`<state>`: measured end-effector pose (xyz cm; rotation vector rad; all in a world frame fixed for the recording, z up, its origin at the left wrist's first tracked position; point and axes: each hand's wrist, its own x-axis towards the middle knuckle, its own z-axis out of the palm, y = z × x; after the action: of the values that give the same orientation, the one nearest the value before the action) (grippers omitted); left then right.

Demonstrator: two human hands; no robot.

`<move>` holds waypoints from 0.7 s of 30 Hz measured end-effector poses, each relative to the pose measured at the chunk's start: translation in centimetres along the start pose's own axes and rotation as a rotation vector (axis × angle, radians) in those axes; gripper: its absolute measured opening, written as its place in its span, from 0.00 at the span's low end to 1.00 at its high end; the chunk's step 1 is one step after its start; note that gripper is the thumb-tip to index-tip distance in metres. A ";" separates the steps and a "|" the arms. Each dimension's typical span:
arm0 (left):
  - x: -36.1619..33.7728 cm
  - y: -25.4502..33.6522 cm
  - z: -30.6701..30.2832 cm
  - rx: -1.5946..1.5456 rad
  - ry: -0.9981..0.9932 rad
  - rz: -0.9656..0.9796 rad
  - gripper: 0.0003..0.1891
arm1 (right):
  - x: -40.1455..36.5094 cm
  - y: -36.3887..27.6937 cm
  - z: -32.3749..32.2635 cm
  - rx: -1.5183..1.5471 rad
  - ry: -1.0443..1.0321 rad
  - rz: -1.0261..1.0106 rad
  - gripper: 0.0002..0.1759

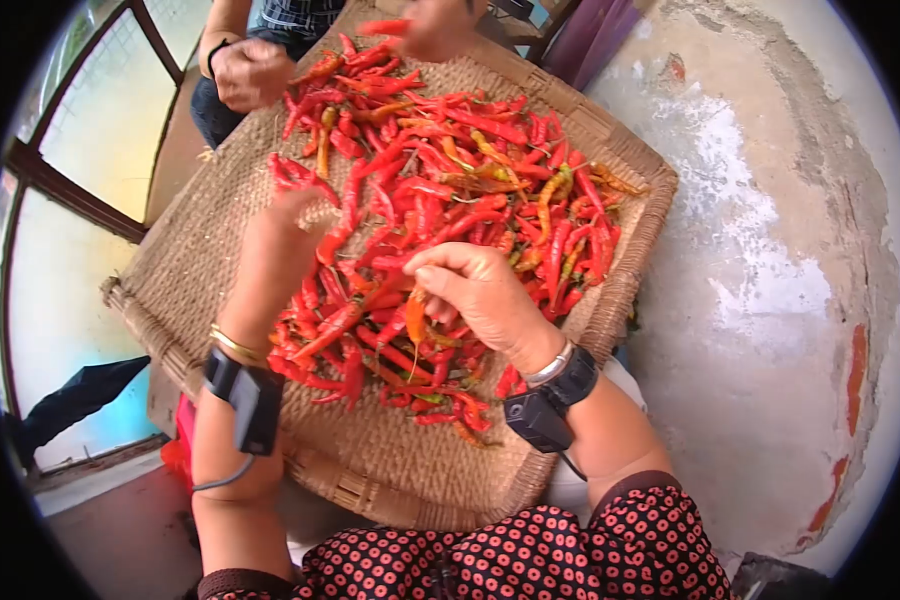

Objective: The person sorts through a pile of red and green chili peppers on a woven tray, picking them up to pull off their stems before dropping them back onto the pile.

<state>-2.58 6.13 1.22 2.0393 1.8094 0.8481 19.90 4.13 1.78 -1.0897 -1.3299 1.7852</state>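
Red, orange and a few yellowish chili peppers [500, 215] lie heaped on a large woven tray [370, 455]. My right hand [480, 300] is over the near part of the heap, thumb and forefinger pinched together. An orange chili pepper [415, 318] hangs tip down from its fingers. To the left, my left hand [285, 240] is smeared by motion above the heap's left edge. Its fingertips are close to some red peppers [288, 172], and the blur hides how the fingers are set.
Across the tray, another person's hand [252, 74] is at the far left rim. That person's other hand [438, 28] is blurred beside a red pepper [384, 27]. A plastered wall [750, 260] rises on the right; a framed window [80, 210] stands on the left.
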 end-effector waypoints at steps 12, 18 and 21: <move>-2.3 3.4 1.1 -0.938 -0.694 -0.366 0.05 | 0.4 0.4 -0.8 0.374 0.092 -0.077 0.10; -0.2 0.3 0.7 -1.296 0.100 -0.587 0.17 | 0.7 0.6 -1.6 -0.687 0.222 -0.323 0.12; -0.8 0.7 1.9 -0.882 -0.125 -0.432 0.16 | 0.7 1.2 -1.2 -0.911 0.174 -0.393 0.11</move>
<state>-0.94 5.56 -0.04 1.0759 1.3541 1.0826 20.64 4.86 0.30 -1.2567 -2.1322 0.7509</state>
